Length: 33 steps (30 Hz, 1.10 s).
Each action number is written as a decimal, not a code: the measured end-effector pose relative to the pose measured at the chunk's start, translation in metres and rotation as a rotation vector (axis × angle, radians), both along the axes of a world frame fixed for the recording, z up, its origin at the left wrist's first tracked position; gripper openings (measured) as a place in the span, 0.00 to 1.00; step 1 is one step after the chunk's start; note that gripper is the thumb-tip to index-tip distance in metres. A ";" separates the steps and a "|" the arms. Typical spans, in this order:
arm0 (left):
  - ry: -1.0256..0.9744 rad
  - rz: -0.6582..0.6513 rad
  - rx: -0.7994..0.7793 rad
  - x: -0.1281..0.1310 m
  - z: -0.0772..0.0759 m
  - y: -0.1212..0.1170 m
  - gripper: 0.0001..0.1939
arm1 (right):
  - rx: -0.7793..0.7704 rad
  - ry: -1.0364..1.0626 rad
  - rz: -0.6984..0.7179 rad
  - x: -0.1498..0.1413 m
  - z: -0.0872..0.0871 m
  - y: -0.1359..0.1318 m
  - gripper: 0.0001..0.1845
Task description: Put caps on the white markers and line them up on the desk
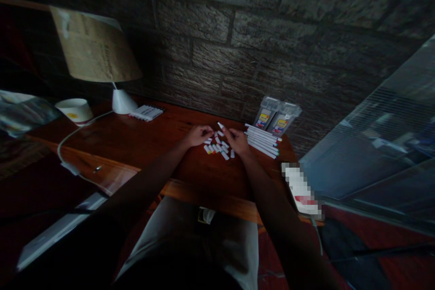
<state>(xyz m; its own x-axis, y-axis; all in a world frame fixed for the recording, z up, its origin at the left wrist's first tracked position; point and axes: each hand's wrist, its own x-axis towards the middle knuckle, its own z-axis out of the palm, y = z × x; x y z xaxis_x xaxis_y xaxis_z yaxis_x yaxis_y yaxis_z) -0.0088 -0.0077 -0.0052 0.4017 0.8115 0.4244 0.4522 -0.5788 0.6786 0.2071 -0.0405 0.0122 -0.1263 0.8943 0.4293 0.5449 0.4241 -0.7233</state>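
My right hand [239, 140] grips a white marker [221, 126], its end pointing up and left past the thumb. My left hand [200, 135] is just to the left, its fingers curled together. Whatever they pinch, if anything, is too small to make out. Below and between both hands lies a loose heap of short white marker caps [224, 156], some with coloured ends. Right of my right hand, several white markers [263, 141] lie side by side in a row, some showing coloured ends.
Two clear plastic cases [277, 115] stand by the stone wall [210, 54]. A phone [301, 188] rests at the wooden table's [149, 140] right edge. On the left are a lamp [123, 101], a paper cup [75, 111], a white cable [59, 147] and another marker row [147, 112].
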 end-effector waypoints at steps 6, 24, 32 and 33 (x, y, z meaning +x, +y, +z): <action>-0.044 -0.227 -0.186 -0.004 0.004 -0.002 0.12 | 0.020 -0.024 -0.013 0.000 -0.001 0.001 0.30; 0.070 -0.086 -0.030 -0.008 0.000 -0.001 0.17 | 0.007 -0.018 -0.015 0.000 -0.002 0.001 0.30; 0.028 -0.059 0.124 -0.006 -0.002 0.006 0.10 | 0.001 -0.010 -0.003 0.000 -0.004 0.003 0.29; 0.044 -0.056 0.118 -0.006 -0.003 0.006 0.10 | -0.002 -0.014 -0.007 0.001 -0.004 0.003 0.29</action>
